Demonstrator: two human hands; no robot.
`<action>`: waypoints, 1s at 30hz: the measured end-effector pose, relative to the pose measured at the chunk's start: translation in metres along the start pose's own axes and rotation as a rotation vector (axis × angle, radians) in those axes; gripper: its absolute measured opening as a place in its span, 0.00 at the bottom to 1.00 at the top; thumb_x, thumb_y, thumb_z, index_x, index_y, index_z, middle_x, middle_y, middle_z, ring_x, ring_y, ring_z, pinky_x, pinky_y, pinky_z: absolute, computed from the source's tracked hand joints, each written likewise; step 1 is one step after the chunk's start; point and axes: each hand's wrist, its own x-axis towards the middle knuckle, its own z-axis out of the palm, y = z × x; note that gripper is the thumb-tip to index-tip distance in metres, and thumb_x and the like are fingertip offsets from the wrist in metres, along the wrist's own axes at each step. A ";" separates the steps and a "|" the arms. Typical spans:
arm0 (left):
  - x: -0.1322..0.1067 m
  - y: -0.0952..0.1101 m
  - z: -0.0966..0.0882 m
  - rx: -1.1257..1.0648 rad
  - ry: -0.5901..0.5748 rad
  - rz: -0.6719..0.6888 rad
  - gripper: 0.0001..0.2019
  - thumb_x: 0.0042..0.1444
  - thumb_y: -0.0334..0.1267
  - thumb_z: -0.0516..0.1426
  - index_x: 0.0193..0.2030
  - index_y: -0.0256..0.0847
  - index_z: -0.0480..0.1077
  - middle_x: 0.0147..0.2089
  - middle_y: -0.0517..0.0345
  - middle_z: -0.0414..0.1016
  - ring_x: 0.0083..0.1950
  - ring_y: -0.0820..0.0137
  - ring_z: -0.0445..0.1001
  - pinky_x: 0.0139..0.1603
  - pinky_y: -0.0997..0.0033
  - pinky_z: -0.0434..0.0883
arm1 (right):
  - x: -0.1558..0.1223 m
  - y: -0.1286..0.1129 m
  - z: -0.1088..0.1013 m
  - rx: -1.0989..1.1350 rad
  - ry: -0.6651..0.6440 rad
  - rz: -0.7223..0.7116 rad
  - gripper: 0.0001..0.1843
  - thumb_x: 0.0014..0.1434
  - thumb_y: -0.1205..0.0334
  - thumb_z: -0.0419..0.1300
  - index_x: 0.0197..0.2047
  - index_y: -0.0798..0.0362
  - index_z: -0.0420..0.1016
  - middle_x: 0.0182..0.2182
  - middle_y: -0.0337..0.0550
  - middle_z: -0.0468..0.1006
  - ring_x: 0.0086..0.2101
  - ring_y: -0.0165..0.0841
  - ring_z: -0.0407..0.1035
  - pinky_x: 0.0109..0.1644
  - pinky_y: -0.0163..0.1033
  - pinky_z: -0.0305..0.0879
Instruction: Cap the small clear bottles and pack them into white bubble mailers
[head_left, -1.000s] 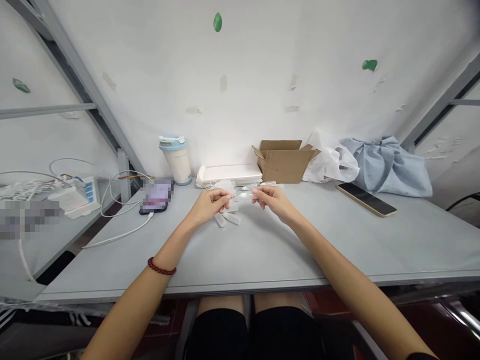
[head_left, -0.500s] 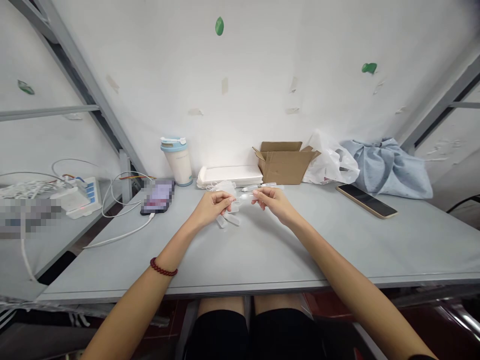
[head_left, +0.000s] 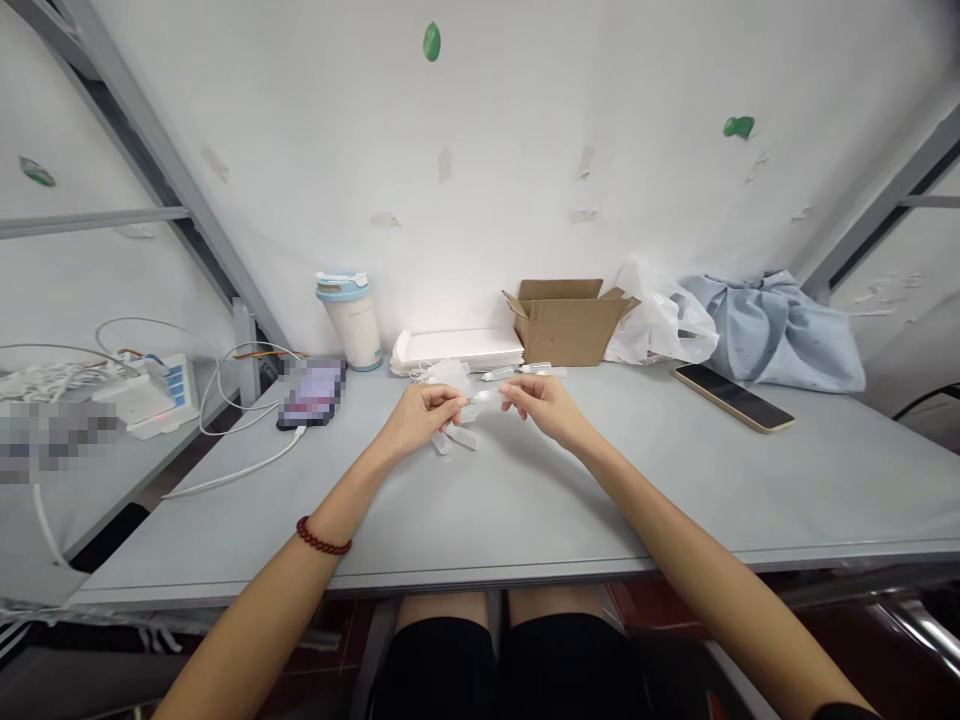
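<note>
My left hand [head_left: 429, 417] is closed in a pinch, its fingertips at the left end of a small translucent white plastic tube [head_left: 486, 397]. What exactly those fingertips grip is too small to make out. From the other side, my right hand [head_left: 546, 408] pinches the tube's right end between thumb and fingers. Below the tube, small clear plastic pieces [head_left: 463, 438] lie on the table, partly behind my left hand. Several similar slim clear pieces [head_left: 498, 375] rest just behind my hands, beside a crumpled clear plastic bag [head_left: 448, 374].
Along the wall stand a blue-lidded cup [head_left: 351, 325], a stack of white trays [head_left: 459, 349], an open cardboard box [head_left: 566, 332], a white plastic bag [head_left: 660, 325] and a light blue cloth bag [head_left: 784, 335]. Phones lie at left [head_left: 313, 392] and right [head_left: 731, 397]; a white cable [head_left: 232, 482] crosses the left side.
The view has shifted slightly. Both hands stay close together around the small plastic tube, which shows a bit more plainly, with a small gap by the left fingertips.
</note>
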 end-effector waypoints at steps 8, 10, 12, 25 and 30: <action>-0.002 -0.001 0.000 0.005 -0.016 -0.027 0.12 0.51 0.43 0.56 0.29 0.35 0.72 0.22 0.60 0.69 0.22 0.78 0.62 0.21 0.78 0.61 | -0.003 0.001 0.007 -0.038 -0.028 -0.008 0.20 0.54 0.46 0.55 0.29 0.56 0.73 0.23 0.40 0.73 0.21 0.25 0.58 0.24 0.32 0.56; -0.003 0.001 0.001 0.016 -0.014 -0.041 0.12 0.51 0.43 0.56 0.28 0.35 0.71 0.22 0.60 0.68 0.22 0.78 0.62 0.21 0.78 0.61 | -0.003 0.003 0.008 -0.029 -0.028 -0.006 0.20 0.54 0.45 0.55 0.30 0.55 0.73 0.23 0.40 0.73 0.20 0.25 0.58 0.24 0.32 0.56; -0.003 0.003 0.002 0.026 -0.006 -0.049 0.11 0.51 0.43 0.56 0.28 0.35 0.71 0.22 0.60 0.68 0.22 0.77 0.63 0.22 0.77 0.62 | -0.003 0.005 0.009 -0.010 -0.033 -0.009 0.21 0.53 0.44 0.55 0.30 0.55 0.73 0.23 0.39 0.72 0.20 0.25 0.58 0.24 0.32 0.56; -0.004 0.004 0.002 0.001 -0.030 -0.064 0.11 0.50 0.42 0.57 0.28 0.35 0.72 0.22 0.60 0.69 0.21 0.78 0.63 0.22 0.78 0.61 | -0.004 0.006 0.009 0.016 -0.065 -0.016 0.21 0.54 0.45 0.54 0.25 0.55 0.71 0.22 0.39 0.71 0.20 0.25 0.59 0.24 0.32 0.55; -0.002 0.005 -0.005 -0.056 -0.030 -0.045 0.12 0.51 0.43 0.57 0.27 0.35 0.71 0.23 0.60 0.69 0.21 0.79 0.61 0.21 0.78 0.59 | -0.007 -0.003 0.012 0.046 -0.045 -0.046 0.18 0.55 0.47 0.55 0.32 0.55 0.74 0.24 0.40 0.73 0.21 0.25 0.59 0.25 0.33 0.56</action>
